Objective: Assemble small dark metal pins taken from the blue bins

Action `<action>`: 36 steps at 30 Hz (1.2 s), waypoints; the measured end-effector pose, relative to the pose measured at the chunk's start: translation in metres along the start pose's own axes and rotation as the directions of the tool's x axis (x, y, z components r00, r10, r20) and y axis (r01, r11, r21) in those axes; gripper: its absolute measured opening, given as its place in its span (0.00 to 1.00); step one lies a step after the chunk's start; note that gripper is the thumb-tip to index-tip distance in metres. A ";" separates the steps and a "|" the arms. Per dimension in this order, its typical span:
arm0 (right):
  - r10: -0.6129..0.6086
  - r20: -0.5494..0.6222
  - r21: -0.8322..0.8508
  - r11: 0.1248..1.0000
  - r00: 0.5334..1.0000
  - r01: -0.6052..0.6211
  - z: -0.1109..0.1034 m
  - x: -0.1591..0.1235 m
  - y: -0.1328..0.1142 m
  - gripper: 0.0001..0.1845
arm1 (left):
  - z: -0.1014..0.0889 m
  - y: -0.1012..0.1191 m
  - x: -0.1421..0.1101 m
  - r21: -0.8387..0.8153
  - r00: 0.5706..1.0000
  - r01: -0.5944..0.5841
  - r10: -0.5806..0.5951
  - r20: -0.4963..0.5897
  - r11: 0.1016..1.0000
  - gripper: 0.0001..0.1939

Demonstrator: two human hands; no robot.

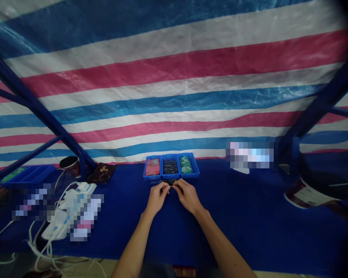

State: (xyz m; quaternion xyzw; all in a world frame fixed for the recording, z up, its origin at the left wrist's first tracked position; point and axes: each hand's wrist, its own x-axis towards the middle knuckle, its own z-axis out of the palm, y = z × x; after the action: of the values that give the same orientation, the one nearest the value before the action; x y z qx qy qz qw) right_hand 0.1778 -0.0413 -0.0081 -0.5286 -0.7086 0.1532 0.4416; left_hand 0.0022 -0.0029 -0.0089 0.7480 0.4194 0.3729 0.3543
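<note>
My left hand [158, 197] and my right hand [188, 195] meet over the blue table [249, 216], fingers pinched together on a small dark part [171, 184] that I cannot make out. Just beyond them stand three small blue bins in a row: the left bin [152, 167] holds pink pieces, the middle bin [171, 166] holds several thin dark metal pins, the right bin [186, 165] holds green pieces. A small dark heap [168, 180] lies on the cloth in front of the bins.
A striped tarp [174, 96] hangs behind the table. Blue frame bars [40, 112] slant at both sides. White power strips and cables [63, 208] lie at left, with a cup [70, 164], a dark pouch [102, 172] and a blue tray [29, 174]. A bucket [307, 193] sits right.
</note>
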 end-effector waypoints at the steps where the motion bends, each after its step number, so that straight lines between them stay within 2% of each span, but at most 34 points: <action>1: 0.000 -0.001 -0.003 1.000 1.000 0.000 0.000 0.000 0.000 0.09 | 0.000 0.000 0.000 0.003 1.000 -0.001 0.001 0.001 1.000 0.14; 36: -0.003 0.003 0.008 1.000 1.000 0.003 0.000 0.000 0.001 0.09 | -0.001 0.004 0.000 0.019 1.000 -0.008 0.008 0.007 1.000 0.16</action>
State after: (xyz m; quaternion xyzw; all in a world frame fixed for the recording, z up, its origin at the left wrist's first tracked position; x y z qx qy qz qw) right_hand 0.1783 -0.0410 -0.0088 -0.5256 -0.7094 0.1560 0.4430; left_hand 0.0029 -0.0043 -0.0056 0.7543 0.4186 0.3677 0.3474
